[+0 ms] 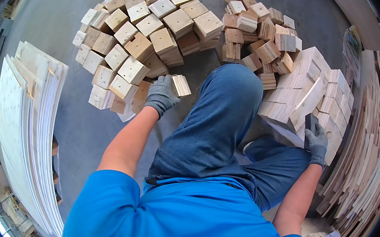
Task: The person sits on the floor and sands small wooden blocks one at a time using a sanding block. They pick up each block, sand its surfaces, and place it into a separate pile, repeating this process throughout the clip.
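Observation:
My left hand [163, 95], in a grey knit glove, has its fingers bent around the left side of a small block of layered plywood [180, 86], close to the near edge of a large heap of wooden blocks [150, 24]. On the right, my gloved right hand [317, 142] is closed around a dark, flat-sided tool [310, 126]; its exact kind is hidden by the grip. It sits beside a neat stack of pale wooden blocks [294, 83], on which a light board [309, 101] leans at a slant.
More loose blocks [267, 52] lie piled beyond my raised knee. Tall plywood sheets [28, 137] stand on the left, while long thin wood strips [366, 145] lie heaped at the right. Grey floor [76, 145] shows between the sheets and me.

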A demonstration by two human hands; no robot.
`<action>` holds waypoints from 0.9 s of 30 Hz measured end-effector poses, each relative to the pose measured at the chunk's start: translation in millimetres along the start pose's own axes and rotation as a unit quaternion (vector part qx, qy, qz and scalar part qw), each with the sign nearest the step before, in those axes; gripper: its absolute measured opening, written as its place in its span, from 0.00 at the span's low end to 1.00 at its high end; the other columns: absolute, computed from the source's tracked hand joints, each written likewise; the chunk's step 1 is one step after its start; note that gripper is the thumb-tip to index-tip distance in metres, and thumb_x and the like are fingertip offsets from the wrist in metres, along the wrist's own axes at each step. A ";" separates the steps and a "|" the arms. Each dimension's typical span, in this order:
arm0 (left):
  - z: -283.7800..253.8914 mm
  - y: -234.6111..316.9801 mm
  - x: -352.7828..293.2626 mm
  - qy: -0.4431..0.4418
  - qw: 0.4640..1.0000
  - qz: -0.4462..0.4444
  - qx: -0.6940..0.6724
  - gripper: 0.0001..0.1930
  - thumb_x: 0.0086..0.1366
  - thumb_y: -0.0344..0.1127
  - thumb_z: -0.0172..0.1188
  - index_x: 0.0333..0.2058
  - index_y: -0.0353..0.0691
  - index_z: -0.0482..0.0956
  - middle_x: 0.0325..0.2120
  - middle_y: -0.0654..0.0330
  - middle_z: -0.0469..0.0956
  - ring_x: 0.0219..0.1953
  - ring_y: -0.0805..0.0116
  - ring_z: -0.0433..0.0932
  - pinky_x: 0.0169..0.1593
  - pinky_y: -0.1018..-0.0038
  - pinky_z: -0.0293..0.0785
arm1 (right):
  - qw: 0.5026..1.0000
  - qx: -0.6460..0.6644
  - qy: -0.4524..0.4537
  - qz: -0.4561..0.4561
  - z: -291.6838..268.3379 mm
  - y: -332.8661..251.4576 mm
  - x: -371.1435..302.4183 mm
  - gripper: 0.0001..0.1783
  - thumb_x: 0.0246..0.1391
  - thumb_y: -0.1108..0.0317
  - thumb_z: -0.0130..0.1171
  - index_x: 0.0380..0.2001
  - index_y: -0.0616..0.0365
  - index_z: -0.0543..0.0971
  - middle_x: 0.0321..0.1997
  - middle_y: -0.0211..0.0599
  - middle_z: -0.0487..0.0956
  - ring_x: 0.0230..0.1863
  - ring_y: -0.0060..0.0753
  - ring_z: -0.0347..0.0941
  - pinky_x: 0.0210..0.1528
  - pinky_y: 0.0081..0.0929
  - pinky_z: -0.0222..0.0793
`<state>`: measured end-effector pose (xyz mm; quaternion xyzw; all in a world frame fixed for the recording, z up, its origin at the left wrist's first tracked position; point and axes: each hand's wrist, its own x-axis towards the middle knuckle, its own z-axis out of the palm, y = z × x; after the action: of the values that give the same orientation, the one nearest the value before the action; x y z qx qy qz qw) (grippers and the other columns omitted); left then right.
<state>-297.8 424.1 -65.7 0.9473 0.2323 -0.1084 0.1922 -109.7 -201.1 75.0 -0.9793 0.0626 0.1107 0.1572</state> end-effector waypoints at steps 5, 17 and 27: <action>10.6 -13.7 29.5 -0.016 0.990 0.073 0.115 0.45 0.50 0.42 0.74 0.68 0.39 0.70 0.58 0.46 0.75 0.60 0.45 0.78 0.65 0.54 0.74 | 1.000 -0.013 -0.008 0.014 -2.7 -9.7 -5.5 0.43 0.52 0.58 0.79 0.68 0.67 0.77 0.67 0.58 0.82 0.67 0.52 0.79 0.71 0.39 0.71; 50.7 -47.3 41.4 0.052 0.969 0.086 0.228 0.44 0.53 0.37 0.70 0.70 0.39 0.68 0.58 0.48 0.74 0.64 0.48 0.73 0.70 0.49 0.64 | 0.999 -0.024 -0.012 0.019 -5.3 -10.1 -7.2 0.43 0.52 0.57 0.79 0.67 0.67 0.78 0.66 0.59 0.82 0.66 0.53 0.80 0.71 0.40 0.71; 45.4 -37.6 41.6 0.041 0.963 0.071 0.257 0.40 0.57 0.38 0.67 0.69 0.37 0.70 0.59 0.46 0.75 0.65 0.48 0.73 0.71 0.46 0.64 | 1.000 -0.017 0.001 0.009 -3.6 -3.5 -12.0 0.43 0.52 0.56 0.78 0.68 0.66 0.78 0.66 0.59 0.82 0.67 0.53 0.80 0.70 0.40 0.72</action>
<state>-285.0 452.6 -130.7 0.9824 0.1366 -0.1120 -0.0602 -120.0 -197.9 82.2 -0.9814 0.0691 0.1126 0.1394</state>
